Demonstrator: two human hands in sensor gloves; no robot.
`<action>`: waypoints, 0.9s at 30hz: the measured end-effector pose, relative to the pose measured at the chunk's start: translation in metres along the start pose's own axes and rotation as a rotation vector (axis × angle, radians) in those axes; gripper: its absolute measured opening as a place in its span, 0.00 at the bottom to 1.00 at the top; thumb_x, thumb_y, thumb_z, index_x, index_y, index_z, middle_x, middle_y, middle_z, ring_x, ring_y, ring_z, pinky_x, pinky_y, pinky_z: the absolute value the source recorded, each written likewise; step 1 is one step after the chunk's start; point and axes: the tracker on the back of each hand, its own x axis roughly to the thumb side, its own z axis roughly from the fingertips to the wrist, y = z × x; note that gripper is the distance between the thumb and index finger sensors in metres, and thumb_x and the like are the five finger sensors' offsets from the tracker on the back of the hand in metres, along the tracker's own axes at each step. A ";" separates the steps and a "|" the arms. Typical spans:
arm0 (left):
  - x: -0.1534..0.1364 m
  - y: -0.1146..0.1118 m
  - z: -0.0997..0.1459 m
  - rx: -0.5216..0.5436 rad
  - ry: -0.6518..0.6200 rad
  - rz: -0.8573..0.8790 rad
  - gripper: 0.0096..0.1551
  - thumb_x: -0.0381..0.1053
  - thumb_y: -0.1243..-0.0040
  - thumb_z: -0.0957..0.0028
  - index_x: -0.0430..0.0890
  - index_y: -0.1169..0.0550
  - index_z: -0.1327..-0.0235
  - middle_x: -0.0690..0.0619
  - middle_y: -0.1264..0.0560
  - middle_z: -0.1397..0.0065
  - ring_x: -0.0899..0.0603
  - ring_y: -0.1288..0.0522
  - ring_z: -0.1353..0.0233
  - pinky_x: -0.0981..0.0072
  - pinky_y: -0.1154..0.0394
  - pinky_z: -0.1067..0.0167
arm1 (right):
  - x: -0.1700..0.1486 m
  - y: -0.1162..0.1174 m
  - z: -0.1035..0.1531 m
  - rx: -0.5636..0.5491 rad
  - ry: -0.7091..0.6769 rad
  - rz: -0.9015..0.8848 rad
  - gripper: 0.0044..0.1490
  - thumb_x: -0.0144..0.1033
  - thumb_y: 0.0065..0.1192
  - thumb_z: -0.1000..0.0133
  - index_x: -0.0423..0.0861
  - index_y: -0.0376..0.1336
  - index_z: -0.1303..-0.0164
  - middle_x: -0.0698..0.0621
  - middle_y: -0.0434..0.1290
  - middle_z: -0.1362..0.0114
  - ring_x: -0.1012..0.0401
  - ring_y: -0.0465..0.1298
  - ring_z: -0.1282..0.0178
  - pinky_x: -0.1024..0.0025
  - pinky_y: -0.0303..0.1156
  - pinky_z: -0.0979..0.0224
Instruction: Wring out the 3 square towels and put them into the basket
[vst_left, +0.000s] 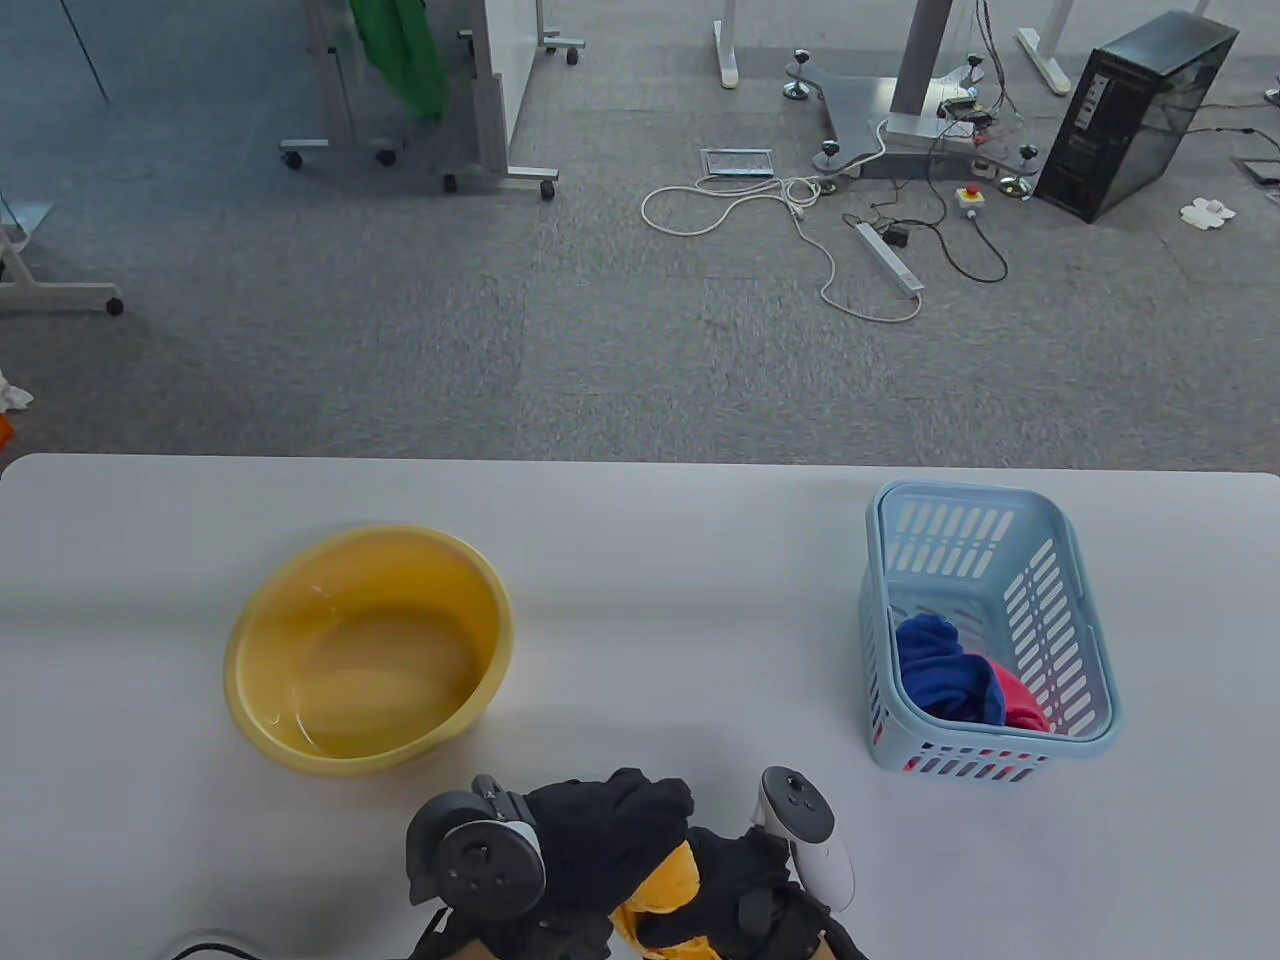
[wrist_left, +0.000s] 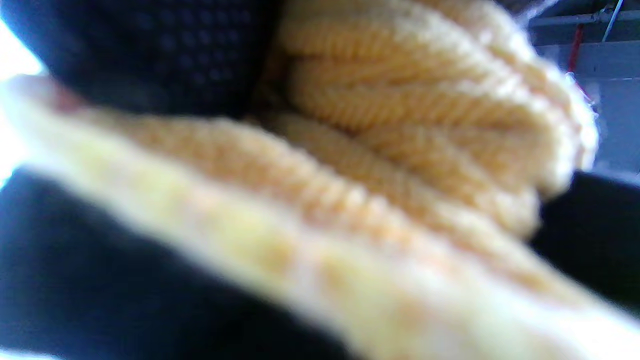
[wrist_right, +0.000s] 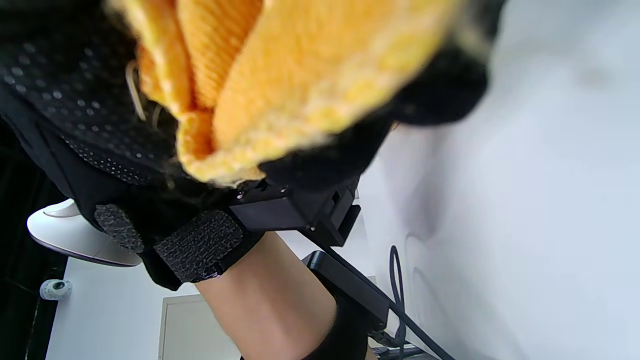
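Note:
Both hands grip a yellow-orange towel (vst_left: 665, 890) at the table's near edge, between the basin and the basket. My left hand (vst_left: 600, 830) wraps its left end and my right hand (vst_left: 745, 880) its right end. The bunched towel (wrist_left: 400, 150) fills the left wrist view, and the towel (wrist_right: 280, 75) shows at the top of the right wrist view with gloved fingers (wrist_right: 85, 90) curled round it. The light blue basket (vst_left: 1090, 640) stands at the right with a blue towel (vst_left: 940, 670) and a red towel (vst_left: 1020, 700) inside.
A yellow basin (vst_left: 270, 620) with a little water stands on the white table (vst_left: 650, 560) to the left of the hands. A black cable (vst_left: 200, 945) lies at the near left edge. Beyond the table is grey carpet with cables and stands.

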 end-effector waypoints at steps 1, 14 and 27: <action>0.001 0.001 0.000 0.003 0.000 0.008 0.23 0.56 0.36 0.45 0.45 0.12 0.47 0.30 0.19 0.56 0.36 0.17 0.81 0.63 0.22 0.87 | 0.001 0.001 0.000 0.009 -0.002 0.003 0.49 0.48 0.91 0.56 0.37 0.65 0.33 0.46 0.82 0.49 0.54 0.85 0.69 0.74 0.84 0.67; -0.007 -0.002 0.003 0.020 0.007 0.037 0.23 0.57 0.36 0.44 0.47 0.13 0.44 0.30 0.19 0.52 0.34 0.17 0.77 0.62 0.21 0.83 | 0.003 0.000 0.004 -0.072 -0.021 0.086 0.51 0.48 0.89 0.54 0.38 0.62 0.29 0.45 0.80 0.45 0.53 0.85 0.63 0.72 0.84 0.62; -0.017 -0.002 0.011 0.106 0.138 0.068 0.25 0.58 0.33 0.44 0.50 0.14 0.37 0.33 0.19 0.42 0.32 0.15 0.67 0.59 0.18 0.75 | 0.015 0.003 0.015 -0.438 -0.079 0.391 0.57 0.45 0.88 0.50 0.44 0.52 0.20 0.43 0.74 0.35 0.50 0.83 0.52 0.66 0.83 0.51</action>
